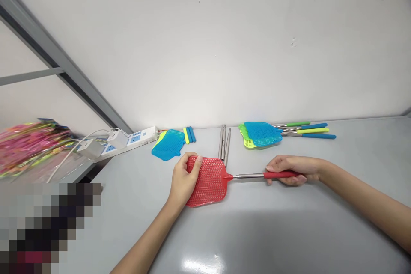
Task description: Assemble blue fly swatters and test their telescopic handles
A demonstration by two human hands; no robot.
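Observation:
A red fly swatter (pixel 210 180) lies across the grey table (pixel 263 231) in front of me, its mesh head to the left and its metal rod running right into a red grip. My left hand (pixel 183 180) grips the left edge of the mesh head, fingers curled over it. My right hand (pixel 290 170) is closed round the red grip at the rod's right end.
Behind lie three bare metal rods (pixel 224 142), loose blue and yellow-green swatter heads with short grips (pixel 169 144), and several finished swatters (pixel 266 133) with blue and green handles. A white power strip (pixel 128 139) with plugs sits at the back left, beside colourful packaging (pixel 28 145).

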